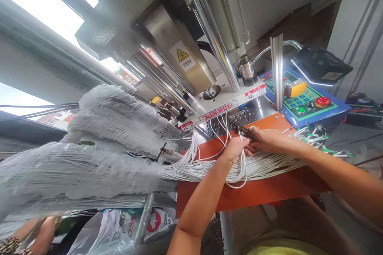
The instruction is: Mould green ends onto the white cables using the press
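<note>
My left hand (236,147) is closed round several white cables (241,167), which loop down over the orange-red work surface (254,195). Just to its right, my right hand (261,138) grips a dark metal bar-like piece (247,132), whose far end reaches toward the press bed. The fingertips of both hands are close together near the front of the press. A thick bundle of white cables (194,169) runs across the surface beneath my hands. Some cables lead up under the press plate marked MIN-HUI (220,112).
A control panel (309,101) with a red button stands right of the press, below a black lamp (326,63). White-and-green connector ends (323,141) lie at the right. Plastic-wrapped cable bundles (104,167) fill the left. Another person's hands (44,231) show at lower left.
</note>
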A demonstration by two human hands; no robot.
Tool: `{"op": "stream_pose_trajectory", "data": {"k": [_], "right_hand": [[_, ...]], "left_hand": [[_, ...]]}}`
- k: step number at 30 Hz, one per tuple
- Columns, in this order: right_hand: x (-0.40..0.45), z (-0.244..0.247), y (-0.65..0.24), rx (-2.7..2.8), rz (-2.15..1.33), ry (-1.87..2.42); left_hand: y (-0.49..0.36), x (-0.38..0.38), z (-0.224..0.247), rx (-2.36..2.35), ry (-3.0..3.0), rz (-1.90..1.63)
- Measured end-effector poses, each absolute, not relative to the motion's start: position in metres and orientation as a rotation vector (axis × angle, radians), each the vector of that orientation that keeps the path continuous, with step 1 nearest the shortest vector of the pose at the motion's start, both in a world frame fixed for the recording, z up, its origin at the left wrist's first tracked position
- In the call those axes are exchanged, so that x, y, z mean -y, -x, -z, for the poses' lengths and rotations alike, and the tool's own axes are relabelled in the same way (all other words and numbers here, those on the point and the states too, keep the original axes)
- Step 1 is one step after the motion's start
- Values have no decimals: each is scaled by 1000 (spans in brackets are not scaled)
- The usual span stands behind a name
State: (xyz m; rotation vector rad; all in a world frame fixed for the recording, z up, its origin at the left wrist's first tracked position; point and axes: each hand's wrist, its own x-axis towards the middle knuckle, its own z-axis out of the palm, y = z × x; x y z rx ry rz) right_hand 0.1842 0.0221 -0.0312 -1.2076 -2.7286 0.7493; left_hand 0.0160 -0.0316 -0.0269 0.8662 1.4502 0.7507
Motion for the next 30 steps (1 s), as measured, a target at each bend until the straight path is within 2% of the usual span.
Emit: {"op": "stream_pose_trajectory", "data": {"k": [8,13,17,23,30], "right_hand": [[-10,24,-167,2737,-440,1414],[-8,25,-168,2736,-414,1388],[-9,28,-171,2707,-410,1360],[-8,26,-171,2680,-439,1377],[-11,29,-172,2674,-456,1362]], "left_hand": [[2,32,27,-1622,-1023,-870],[12,33,31,-1859,-1173,-982],[19,33,27,-1761,-1199,-997],[14,33,15,-1517,-869,-1095],[12,27,18,-1457,-720,-869]]}}
